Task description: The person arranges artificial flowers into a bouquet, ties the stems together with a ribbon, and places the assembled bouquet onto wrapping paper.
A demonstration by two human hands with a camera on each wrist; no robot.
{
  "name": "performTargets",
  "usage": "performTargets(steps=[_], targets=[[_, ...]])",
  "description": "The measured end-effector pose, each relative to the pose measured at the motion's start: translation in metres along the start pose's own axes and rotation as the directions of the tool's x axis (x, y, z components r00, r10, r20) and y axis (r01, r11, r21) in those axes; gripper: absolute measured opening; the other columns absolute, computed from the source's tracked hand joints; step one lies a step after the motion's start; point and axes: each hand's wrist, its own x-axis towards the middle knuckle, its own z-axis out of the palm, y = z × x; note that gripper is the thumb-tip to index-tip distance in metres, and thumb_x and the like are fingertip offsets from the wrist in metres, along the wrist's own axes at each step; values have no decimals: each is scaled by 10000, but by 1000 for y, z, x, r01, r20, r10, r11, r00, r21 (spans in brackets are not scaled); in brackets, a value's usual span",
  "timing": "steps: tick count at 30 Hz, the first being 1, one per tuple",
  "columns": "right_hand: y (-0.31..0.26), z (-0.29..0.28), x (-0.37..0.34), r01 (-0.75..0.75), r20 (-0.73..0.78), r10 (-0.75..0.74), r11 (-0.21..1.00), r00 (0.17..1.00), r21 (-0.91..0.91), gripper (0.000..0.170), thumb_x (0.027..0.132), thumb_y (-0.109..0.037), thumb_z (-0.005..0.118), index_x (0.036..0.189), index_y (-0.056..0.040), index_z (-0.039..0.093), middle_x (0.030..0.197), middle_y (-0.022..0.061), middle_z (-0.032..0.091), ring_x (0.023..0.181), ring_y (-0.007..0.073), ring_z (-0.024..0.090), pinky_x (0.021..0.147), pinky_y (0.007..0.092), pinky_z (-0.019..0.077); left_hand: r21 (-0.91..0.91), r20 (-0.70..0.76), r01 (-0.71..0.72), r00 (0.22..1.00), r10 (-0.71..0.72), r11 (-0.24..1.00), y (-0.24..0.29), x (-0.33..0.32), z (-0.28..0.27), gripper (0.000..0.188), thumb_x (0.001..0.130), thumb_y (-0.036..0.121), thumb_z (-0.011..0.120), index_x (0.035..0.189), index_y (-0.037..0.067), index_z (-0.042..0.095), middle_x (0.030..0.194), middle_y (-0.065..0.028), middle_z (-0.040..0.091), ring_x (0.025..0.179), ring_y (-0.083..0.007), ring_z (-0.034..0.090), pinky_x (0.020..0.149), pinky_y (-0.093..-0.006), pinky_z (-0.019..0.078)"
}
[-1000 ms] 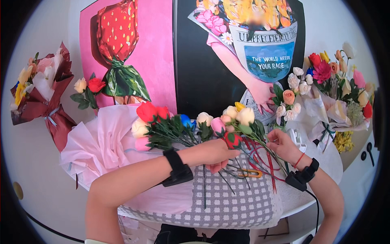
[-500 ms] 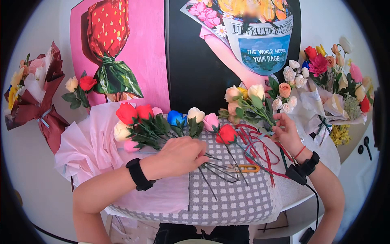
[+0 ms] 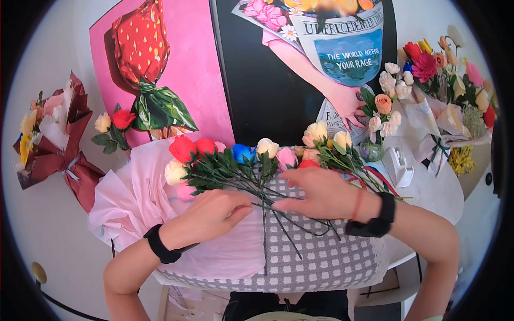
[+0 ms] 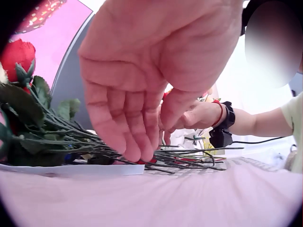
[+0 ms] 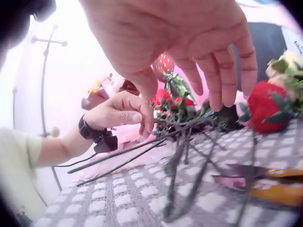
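Observation:
Red roses (image 3: 182,148), a blue rose (image 3: 243,153) and a pink rose (image 3: 286,159) lie with crossed green stems (image 3: 289,238) over pink paper and checked cloth. The left hand (image 3: 217,214) hovers at the stems from the left; in the left wrist view its long fingers (image 4: 135,118) hang extended, and contact is unclear. Across from it, the right hand (image 3: 321,195) spreads over the stems, holding nothing. A cream-and-peach bunch (image 3: 316,134) rests behind the right hand. Orange-handled scissors (image 5: 277,195) show on the cloth in the right wrist view.
Pink paper (image 3: 134,184) covers the table's left; grey-and-white checked cloth (image 3: 321,265) covers its middle. At right stand a tape dispenser (image 3: 400,168) and glass vase (image 3: 372,150), near red ribbon (image 3: 383,182). Wrapped bouquets (image 3: 67,142) flank both sides, with large pictures (image 3: 198,69) behind.
The right hand has let go of the cream-and-peach bunch and moved left over the crossed stems. The left hand has drawn back slightly leftward from the stems. The right arm now covers the scissors in the head view.

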Motion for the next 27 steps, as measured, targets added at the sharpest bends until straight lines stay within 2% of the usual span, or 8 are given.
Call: performTargets(steps=[3,9,11,14,17,19,22,27], targets=[[-25,20,23,-246,268,245,969,932,-31,587,717,-351,642,1152,-26,419,839,155,616,766,307,608,687,392,467,77,84,51,995,-57,996,-9,-14,0,172,810,170,544,873,18,598,860,-131,601,782,-293,576,656,-377,449],[1,44,35,-164,56,154,945,986,284,414,767,-100,532,1134,-27,356,841,159,601,690,241,612,567,344,472,137,6,58,998,-60,989,-20,-31,-4,240,819,200,540,962,12,581,901,-151,607,820,-302,581,702,-368,456],[-8,18,36,-276,112,280,662,953,697,418,746,-31,532,1126,-10,359,850,142,580,663,203,599,551,305,459,138,19,95,995,-98,986,-21,-31,-7,276,821,195,552,1026,11,559,929,-147,610,823,-283,593,717,-338,460],[-14,-6,32,-174,32,324,422,946,890,395,773,3,523,1132,-14,359,813,92,568,662,121,585,512,247,440,19,45,216,975,-217,976,-24,-22,-7,408,822,275,546,1129,11,488,953,-149,606,854,-263,590,724,-348,455],[-10,-3,22,-144,-38,317,532,948,834,363,789,-27,559,1115,-16,398,743,39,518,601,95,522,523,231,421,-487,-48,220,959,-278,845,-33,-6,-4,491,833,334,551,1183,10,437,966,-137,603,849,-208,591,746,-331,460],[-3,17,17,-72,-125,255,645,959,761,342,778,-49,604,1080,-19,446,709,9,494,609,67,461,538,212,388,-911,18,186,909,-415,368,-13,12,-9,442,839,345,554,1101,-8,501,939,-121,597,853,-187,581,774,-326,464],[-14,25,7,-229,53,263,705,963,671,365,789,-16,580,1118,-22,425,788,5,547,662,46,490,557,185,412,-985,40,99,929,-368,141,-30,34,14,373,830,316,577,1001,-14,545,916,-103,594,827,-188,588,744,-305,484],[-8,29,-3,-231,31,303,653,952,721,319,769,-57,611,1056,8,487,761,15,517,679,70,474,592,214,422,-985,7,77,914,-405,156,-28,35,25,196,788,168,564,872,-9,551,818,-87,572,706,-168,580,649,-288,507]])
